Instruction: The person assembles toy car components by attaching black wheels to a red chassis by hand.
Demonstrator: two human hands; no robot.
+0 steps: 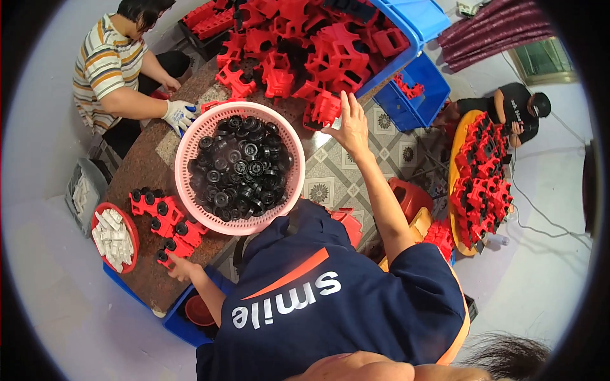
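My left hand [182, 269] is at the near end of a row of red plastic toy vehicle bodies with black wheels [166, 216]. Its fingers close on the nearest red toy vehicle body [180, 245], beside a black wheel. Off to the right, my right hand [351, 129] has its fingers stretched and thumb apart, against the side of a red plastic toy body [324, 109] at the edge of a large heap [276, 73]. Between my hands stands a round pink basket [296, 149] filled with loose black wheels [238, 168].
A red bowl [134, 238] of white parts stands at the table's left edge. A co-worker's gloved hand [180, 116] rests beyond the basket. Blue crates [406, 105] stand at the far right. Another person [518, 114] sits by a yellow tray [467, 251] piled with red-and-black toys.
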